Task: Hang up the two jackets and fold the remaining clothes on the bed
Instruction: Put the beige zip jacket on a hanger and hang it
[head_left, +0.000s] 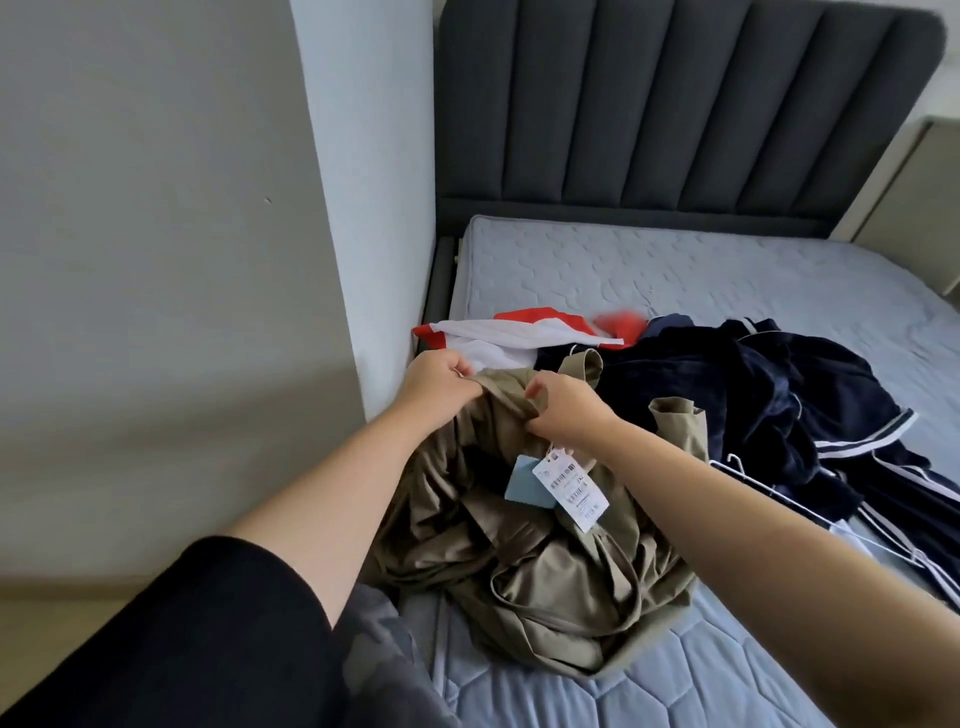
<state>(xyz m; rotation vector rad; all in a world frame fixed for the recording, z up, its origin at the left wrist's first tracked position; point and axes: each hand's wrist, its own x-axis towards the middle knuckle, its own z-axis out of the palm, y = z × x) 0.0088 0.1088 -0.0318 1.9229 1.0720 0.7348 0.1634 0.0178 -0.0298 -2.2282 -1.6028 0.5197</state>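
A crumpled olive-green jacket lies on the near left part of the bed, with paper tags hanging from its upper edge. My left hand grips that upper edge. My right hand pinches the same edge just to the right. A dark navy garment with white stripes is heaped to the right. A red and white garment lies behind the hands. White wire hangers lie partly under the navy heap.
The light blue quilted mattress stretches away to a dark grey padded headboard. A grey wall and a white wall corner close off the left side. A pale cabinet stands at the far right.
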